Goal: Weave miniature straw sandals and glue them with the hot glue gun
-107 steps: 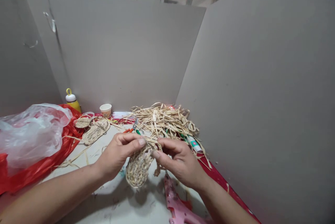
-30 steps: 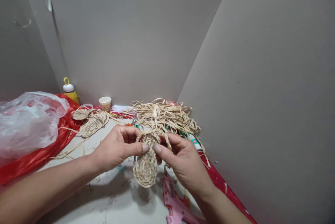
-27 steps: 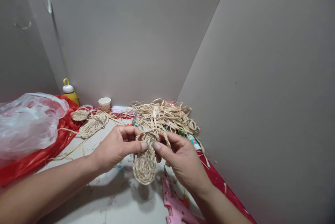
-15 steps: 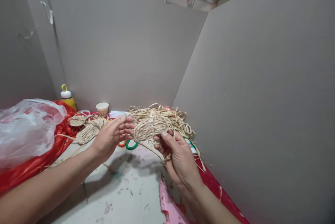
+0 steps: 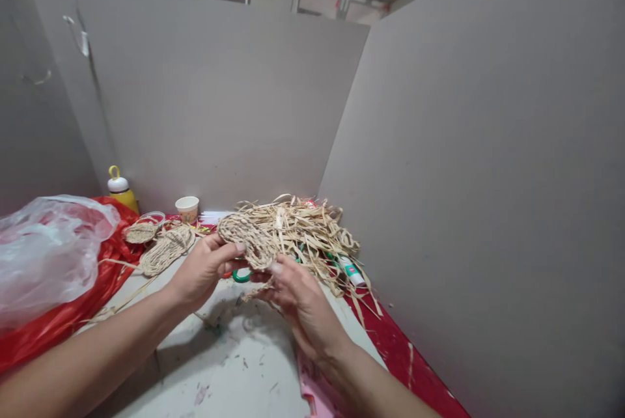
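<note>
Between my hands, above the table, is an oval coiled piece of braided straw (image 5: 249,239), shaped like a shoe sole. My left hand (image 5: 208,268) pinches its left edge, thumb on top. My right hand (image 5: 297,297) grips the lower right end, where a loose tail of straw braid (image 5: 258,290) hangs down. Under my right wrist lies a pink glue gun (image 5: 317,389), mostly covered by the arm. Behind the held piece, the green handle of scissors (image 5: 241,275) shows in part. A similar straw sole (image 5: 168,249) rests on the table to the left.
A heap of loose straw strips (image 5: 307,229) lies at the back, beside a white and green tube (image 5: 352,271). Further left stand a paper cup (image 5: 187,209) and a yellow bottle (image 5: 123,191). Clear plastic (image 5: 53,255) covers a red bag (image 5: 110,275). Grey partitions (image 5: 234,99) enclose the table (image 5: 229,366).
My left hand, open beside the straw sole before, has closed on its left edge. The sole has turned and shifted left, and my right hand has moved down and left with it.
</note>
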Demonstrator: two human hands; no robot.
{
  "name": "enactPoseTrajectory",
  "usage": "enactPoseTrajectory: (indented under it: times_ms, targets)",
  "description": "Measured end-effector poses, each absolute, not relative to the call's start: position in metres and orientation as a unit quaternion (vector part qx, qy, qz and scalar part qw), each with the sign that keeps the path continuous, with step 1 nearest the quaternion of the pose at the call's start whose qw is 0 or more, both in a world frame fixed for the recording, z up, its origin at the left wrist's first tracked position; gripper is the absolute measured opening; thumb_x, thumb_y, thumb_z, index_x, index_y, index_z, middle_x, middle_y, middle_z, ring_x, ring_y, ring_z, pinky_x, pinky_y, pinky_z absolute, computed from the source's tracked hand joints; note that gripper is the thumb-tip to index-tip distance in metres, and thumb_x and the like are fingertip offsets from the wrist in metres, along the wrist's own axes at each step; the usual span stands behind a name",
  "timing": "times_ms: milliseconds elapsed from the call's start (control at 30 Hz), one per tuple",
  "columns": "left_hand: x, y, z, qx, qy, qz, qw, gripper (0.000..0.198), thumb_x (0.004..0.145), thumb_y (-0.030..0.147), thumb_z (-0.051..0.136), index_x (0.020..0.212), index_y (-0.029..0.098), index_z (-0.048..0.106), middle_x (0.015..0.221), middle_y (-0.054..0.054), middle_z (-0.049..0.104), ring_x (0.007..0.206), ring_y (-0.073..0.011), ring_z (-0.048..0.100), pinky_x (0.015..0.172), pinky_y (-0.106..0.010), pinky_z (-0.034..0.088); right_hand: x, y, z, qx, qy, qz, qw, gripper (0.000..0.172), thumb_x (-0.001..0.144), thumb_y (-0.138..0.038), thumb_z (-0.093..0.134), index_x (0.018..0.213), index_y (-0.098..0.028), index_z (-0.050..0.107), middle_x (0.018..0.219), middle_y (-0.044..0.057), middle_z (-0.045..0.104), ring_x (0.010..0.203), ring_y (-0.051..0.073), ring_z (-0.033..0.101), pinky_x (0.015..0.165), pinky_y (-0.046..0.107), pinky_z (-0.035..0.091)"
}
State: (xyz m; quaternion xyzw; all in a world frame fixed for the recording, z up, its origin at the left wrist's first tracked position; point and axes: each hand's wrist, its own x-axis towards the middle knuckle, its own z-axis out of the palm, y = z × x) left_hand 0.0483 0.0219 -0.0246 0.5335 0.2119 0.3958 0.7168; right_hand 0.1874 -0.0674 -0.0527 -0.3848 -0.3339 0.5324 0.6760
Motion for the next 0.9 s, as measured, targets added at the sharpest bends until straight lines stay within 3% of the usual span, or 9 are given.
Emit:
enactPoseTrajectory:
  times_ms: [167,233,367,500,733,900]
  targets:
    - [0.038,0.026,-0.011,0.599,0.237,0.315,0.697,0.01,0.066,0.018,0.072,0.064,0.013,0.064,0.057,0.001,0.061,0.051,-0.0095,0.052,0.059,-0.025,0.047,0.206,-0.068,-0.04,-0.469,-0.401,0.325,0.716,0.033,0.081,-0.044,0.071,0.108,-0.025,0.069,0.105,0.005,0.071,0.095,0.019,0.063,0.081,0.03,0.051]
    - [0.036,0.025,-0.012,0.623,0.238,0.29,0.686,0.008,0.067,0.018,0.071,0.065,0.014,0.065,0.056,0.002,0.059,0.051,-0.0094,0.052,0.059,-0.026,0.048,0.208,-0.07,-0.034,-0.487,-0.43,0.303,0.697,0.03,0.078,-0.043,0.073,0.102,-0.025,0.073,0.099,0.004,0.073,0.086,0.018,0.064,0.077,0.03,0.051]
    - [0.036,0.022,-0.016,0.658,0.214,0.266,0.671,0.005,0.072,0.019,0.07,0.07,0.015,0.067,0.063,0.002,0.061,0.057,-0.0101,0.055,0.061,-0.025,0.049,0.206,-0.073,-0.025,-0.499,-0.449,0.327,0.665,0.021,0.071,-0.035,0.078,0.087,-0.023,0.078,0.074,0.002,0.073,0.06,0.014,0.057,0.06,0.029,0.05]
    - [0.035,0.02,-0.016,0.672,0.203,0.251,0.666,0.009,0.072,0.022,0.073,0.073,0.014,0.068,0.067,0.0,0.064,0.059,-0.0105,0.057,0.062,-0.024,0.048,0.206,-0.074,-0.023,-0.485,-0.449,0.367,0.654,0.015,0.067,-0.033,0.079,0.076,-0.021,0.078,0.057,-0.002,0.064,0.05,0.012,0.052,0.05,0.026,0.046]
    - [0.034,0.02,-0.013,0.673,0.207,0.242,0.667,0.021,0.072,0.033,0.076,0.079,0.014,0.072,0.07,-0.003,0.066,0.061,-0.0119,0.057,0.064,-0.026,0.048,0.211,-0.07,-0.029,-0.461,-0.447,0.425,0.638,0.019,0.066,-0.038,0.081,0.069,-0.02,0.075,0.058,-0.001,0.061,0.05,0.011,0.05,0.048,0.025,0.043]
    - [0.034,0.019,-0.011,0.683,0.202,0.244,0.658,0.019,0.073,0.032,0.076,0.077,0.014,0.071,0.068,-0.002,0.065,0.061,-0.0116,0.056,0.064,-0.026,0.048,0.212,-0.069,-0.03,-0.462,-0.478,0.428,0.612,0.018,0.072,-0.037,0.077,0.068,-0.02,0.076,0.052,-0.003,0.056,0.047,0.009,0.045,0.046,0.024,0.037]
